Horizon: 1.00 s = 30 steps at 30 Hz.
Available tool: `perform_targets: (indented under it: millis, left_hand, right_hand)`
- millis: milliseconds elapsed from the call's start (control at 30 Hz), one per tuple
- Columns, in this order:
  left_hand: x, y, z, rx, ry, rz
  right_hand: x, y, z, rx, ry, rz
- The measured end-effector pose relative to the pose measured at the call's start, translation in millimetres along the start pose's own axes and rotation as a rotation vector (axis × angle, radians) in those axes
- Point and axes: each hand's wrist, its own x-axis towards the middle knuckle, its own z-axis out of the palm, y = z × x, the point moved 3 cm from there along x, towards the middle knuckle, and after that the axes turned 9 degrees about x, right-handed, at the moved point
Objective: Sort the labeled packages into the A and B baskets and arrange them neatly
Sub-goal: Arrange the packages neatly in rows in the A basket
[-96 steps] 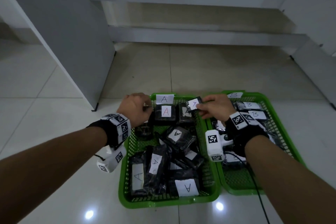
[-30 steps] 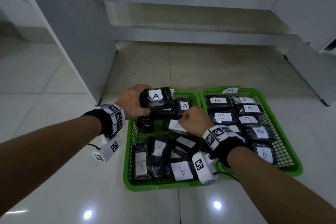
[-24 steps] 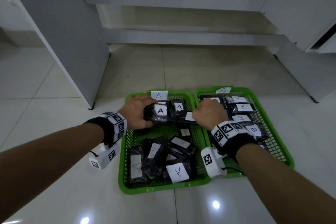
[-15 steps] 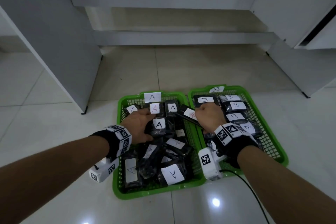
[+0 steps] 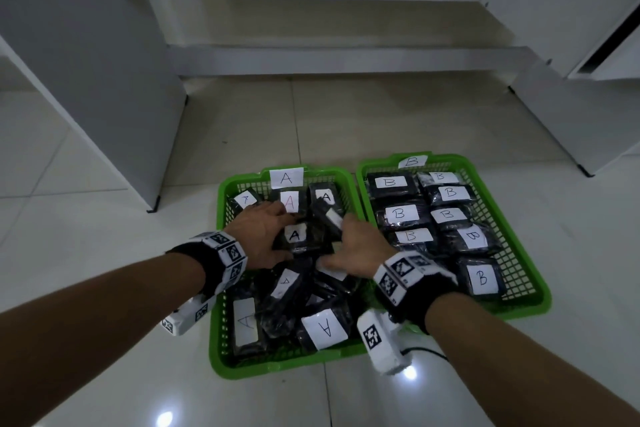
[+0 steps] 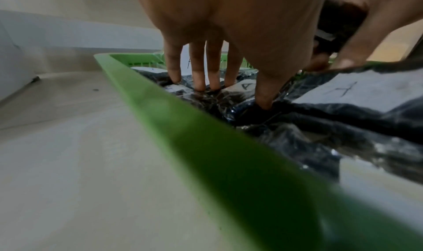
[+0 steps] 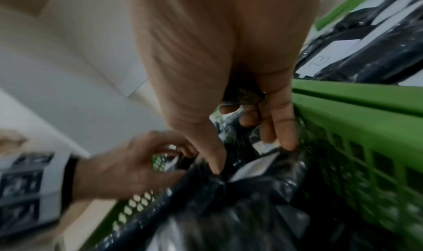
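Two green baskets stand side by side on the floor. Basket A (image 5: 277, 366) on the left holds several black packages with A labels, loosely piled toward the front. Basket B (image 5: 483, 184) on the right holds B packages in tidy rows. My left hand (image 5: 266, 236) spans an A package (image 5: 294, 236) lying in basket A, with fingers at its far edge and thumb at its near edge (image 6: 246, 86). Beside it, my right hand (image 5: 349, 243) grips another black package (image 5: 330, 218) tilted above the pile; in the left wrist view this package (image 6: 338, 19) sits between thumb and fingers.
A white cabinet panel (image 5: 86, 80) stands to the left and another (image 5: 571, 97) to the right. A low ledge (image 5: 346, 59) runs along the back. Glossy tile floor (image 5: 104, 374) surrounds the baskets. A thin black cable (image 5: 427, 352) lies in front of basket B.
My left hand has lowered the A package from above the basket into its back middle. My right hand has carried its package left from the basket divider into basket A.
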Motion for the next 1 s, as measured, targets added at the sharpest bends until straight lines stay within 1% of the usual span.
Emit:
perform_targets:
  millis: [33,100,167,267,333,400,467,533,600,700,900,1000]
  left_hand:
    - [-1,1,1,0.004,-0.001,0.0]
    - [-2,3,0,0.012,0.027,0.0]
    - [-2,4,2,0.051,0.032,0.02]
    - [-1,5,5,0.109,0.018,0.079]
    - [0,7,5,0.141,0.023,0.08]
    - [1,10,1,0.147,0.036,0.075]
    - [3,11,-1,0.132,0.07,0.092]
    - [5,10,-1,0.111,0.089,0.1]
    - [6,10,2,0.104,0.09,0.098]
    - [6,10,7,0.132,0.09,0.094]
    - [9,13,4,0.151,0.098,0.073]
    - [10,12,5,0.146,0.104,0.066]
  right_hand:
    - [0,0,9,-0.089,-0.025,-0.014]
    - [0,0,25,-0.192,-0.062,-0.019]
    - [-2,0,29,-0.255,-0.028,-0.015]
    - [-1,2,27,-0.218,0.007,0.0]
    - [-3,1,25,-0.198,0.016,0.0]
    - [-3,-3,23,-0.185,0.054,-0.034]
    - [2,-9,20,-0.198,0.071,-0.1]
    - [9,-13,18,-0.216,0.044,-0.106]
    - [18,-14,18,-0.23,-0.016,-0.09]
    - [28,-12,22,-0.303,-0.078,-0.12]
    - [35,-8,18,-0.408,-0.083,-0.171]
    - [38,-10,15,-0.41,-0.113,-0.159]
